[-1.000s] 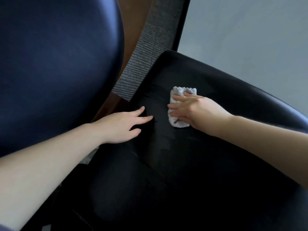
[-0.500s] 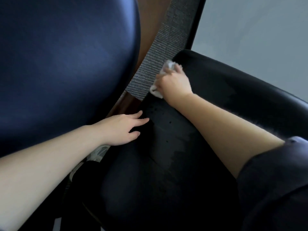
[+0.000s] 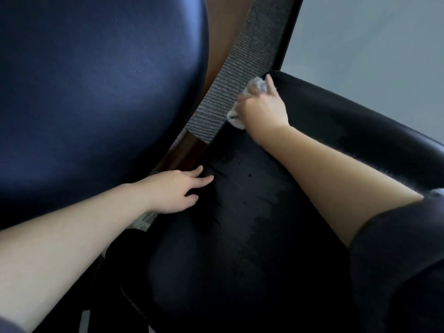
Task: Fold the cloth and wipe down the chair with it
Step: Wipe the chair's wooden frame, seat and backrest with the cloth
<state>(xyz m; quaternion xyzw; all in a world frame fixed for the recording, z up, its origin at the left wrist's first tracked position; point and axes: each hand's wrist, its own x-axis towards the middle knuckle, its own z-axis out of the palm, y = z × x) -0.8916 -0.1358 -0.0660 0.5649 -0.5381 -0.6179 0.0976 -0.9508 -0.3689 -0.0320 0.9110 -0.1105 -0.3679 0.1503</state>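
One cloth (image 3: 234, 116), shifted to chair (image 3: 240, 236) edge

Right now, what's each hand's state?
Left hand: open, fingers resting on the black chair seat.
Right hand: holding the white cloth, pressed against the seat's far edge.

A dark blue padded cushion (image 3: 96, 92) with a rounded edge fills the upper left. Just right of it shows a brown wooden surface (image 3: 221, 39). Beside that, a grey ribbed fabric strip (image 3: 240, 80) slants from the top toward the middle, with a black border (image 3: 289, 30) along its right side. At the strip's lower end sits a darker reddish wooden piece (image 3: 186, 152). A plain pale grey surface (image 3: 372, 44) takes the upper right. A small white object (image 3: 144, 221) peeks out lower left, too hidden to identify.
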